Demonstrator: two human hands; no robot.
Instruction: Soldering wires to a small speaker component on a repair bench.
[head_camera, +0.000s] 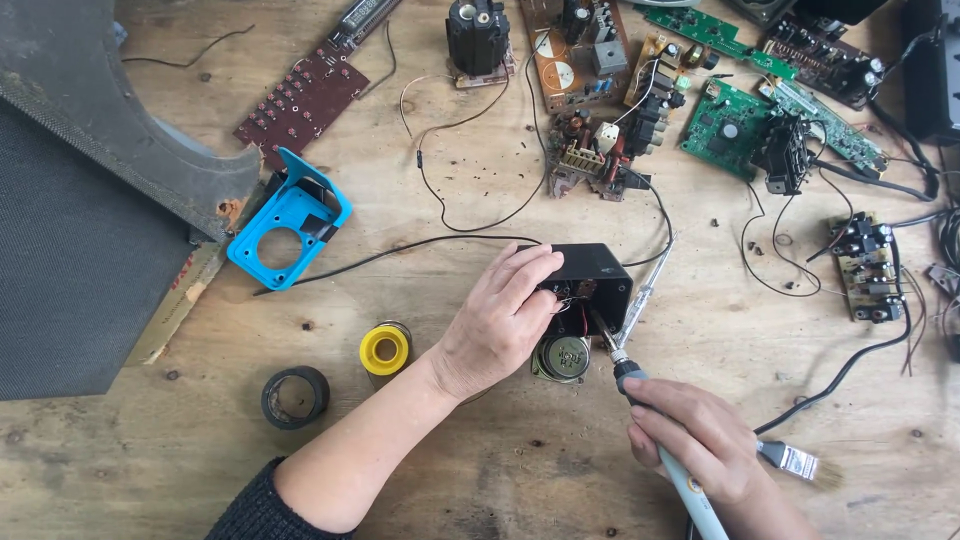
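My left hand (500, 320) rests on a small black box (590, 275) in the middle of the wooden bench, fingers pressing on its near left side where red wires show. A round speaker (562, 358) lies just in front of the box. My right hand (700, 445) grips the pale blue handle of a soldering iron (615, 355), whose tip points up into the open side of the box. A thin metal rod (650, 285) leans beside the box's right edge.
A yellow solder spool (384, 349) and a roll of black tape (295, 396) lie left of my forearm. A blue plastic bracket (288, 222), several circuit boards (730, 125) at the top, a small brush (795, 462) and loose black cables surround the work.
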